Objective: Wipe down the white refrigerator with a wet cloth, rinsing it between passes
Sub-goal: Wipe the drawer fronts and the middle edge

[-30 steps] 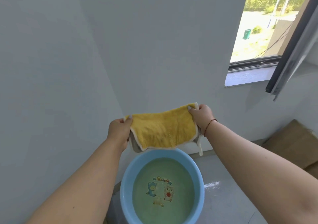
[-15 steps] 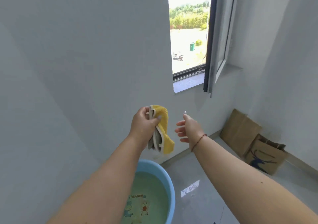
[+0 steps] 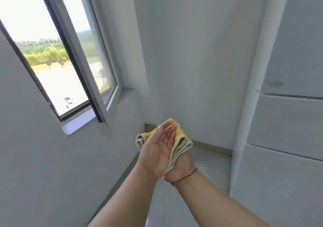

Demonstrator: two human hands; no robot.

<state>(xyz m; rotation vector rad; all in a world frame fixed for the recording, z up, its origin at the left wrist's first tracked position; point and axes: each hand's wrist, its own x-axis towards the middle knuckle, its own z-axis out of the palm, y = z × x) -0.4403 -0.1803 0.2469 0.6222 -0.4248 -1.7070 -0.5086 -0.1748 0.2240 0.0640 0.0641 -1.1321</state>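
The yellow cloth (image 3: 179,132), folded with its grey-edged layers showing, is sandwiched between my two hands in the middle of the view. My left hand (image 3: 160,150) lies flat against it, palm turned toward me, fingers straight and wet. My right hand (image 3: 181,165), with a thin cord bracelet at the wrist, is behind the cloth and carries it; its fingers are hidden by the fabric. The white refrigerator (image 3: 283,122) stands at the right edge, with two horizontal door seams visible, about an arm's reach beyond the cloth.
An open window (image 3: 57,73) with its sash swung inward and a sill (image 3: 78,120) is on the left wall. A brown cardboard piece (image 3: 148,127) leans in the far corner behind my hands. Grey floor (image 3: 206,171) runs along the refrigerator's side.
My view has swung right: the blue basin has left the frame and the refrigerator has come in. The cloth, gripped by my left hand alone before, now lies between both palms.
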